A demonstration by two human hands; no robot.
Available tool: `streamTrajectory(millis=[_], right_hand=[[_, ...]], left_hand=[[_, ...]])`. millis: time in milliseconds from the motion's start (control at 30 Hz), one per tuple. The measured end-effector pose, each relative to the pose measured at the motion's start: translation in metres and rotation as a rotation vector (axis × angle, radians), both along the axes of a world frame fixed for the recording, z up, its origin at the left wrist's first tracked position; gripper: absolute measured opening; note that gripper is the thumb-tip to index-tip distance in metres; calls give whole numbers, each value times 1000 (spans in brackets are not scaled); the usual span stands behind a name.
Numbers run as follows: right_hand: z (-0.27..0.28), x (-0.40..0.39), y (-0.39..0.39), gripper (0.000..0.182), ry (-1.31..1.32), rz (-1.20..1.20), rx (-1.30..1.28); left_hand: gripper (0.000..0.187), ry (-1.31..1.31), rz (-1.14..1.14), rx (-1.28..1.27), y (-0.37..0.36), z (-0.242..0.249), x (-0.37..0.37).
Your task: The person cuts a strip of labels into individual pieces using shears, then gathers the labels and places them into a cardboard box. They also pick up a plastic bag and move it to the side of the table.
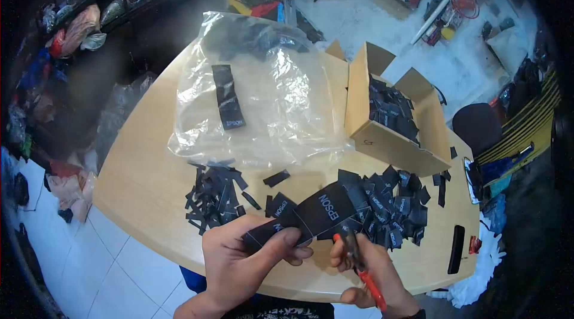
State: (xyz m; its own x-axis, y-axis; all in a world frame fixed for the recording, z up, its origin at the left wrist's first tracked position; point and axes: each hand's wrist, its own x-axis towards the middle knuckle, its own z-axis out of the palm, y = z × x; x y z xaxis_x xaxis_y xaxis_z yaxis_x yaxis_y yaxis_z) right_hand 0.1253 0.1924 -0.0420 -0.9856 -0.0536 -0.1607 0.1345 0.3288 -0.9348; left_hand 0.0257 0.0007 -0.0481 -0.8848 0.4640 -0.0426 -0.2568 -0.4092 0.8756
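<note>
My left hand (236, 265) pinches a black label strip (323, 210) printed with "EPSON" in white, thumb on top, with thin pale lines crossing it. The strip stretches to the right over a pile of cut black labels (397, 214). In my right hand (385, 268) is a pair of scissors (372, 289) with red handles, its dark blades pointing up close to the strip's lower right edge. To the left of the strip lies a heap of small black scraps (218, 196). A single short black piece (276, 178) rests between the two heaps.
An open cardboard box (388, 148) holding many black labels stands at the table's back right. A clear plastic bag (287, 121) lies at the back, with a longer black label (228, 98) on it. Near the right edge are a dark flat bar (456, 249) and a phone-like object (472, 180).
</note>
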Motion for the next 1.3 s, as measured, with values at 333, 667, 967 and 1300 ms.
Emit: streamTrajectory(millis=[333,667,967,1300], right_hand=[[14,-1,-10,75,-40,47,167],[11,-3,-12,64,104,77,181],[11,-3,-11,57,130,86,178],[11,-1,-11,52,116,83,198]], left_hand=[[5,131,83,-123,10,6,14],[7,169,93,-172,9,5,17],[7,196,88,-178,9,4,19],[7,98,82,-136,10,7,20]])
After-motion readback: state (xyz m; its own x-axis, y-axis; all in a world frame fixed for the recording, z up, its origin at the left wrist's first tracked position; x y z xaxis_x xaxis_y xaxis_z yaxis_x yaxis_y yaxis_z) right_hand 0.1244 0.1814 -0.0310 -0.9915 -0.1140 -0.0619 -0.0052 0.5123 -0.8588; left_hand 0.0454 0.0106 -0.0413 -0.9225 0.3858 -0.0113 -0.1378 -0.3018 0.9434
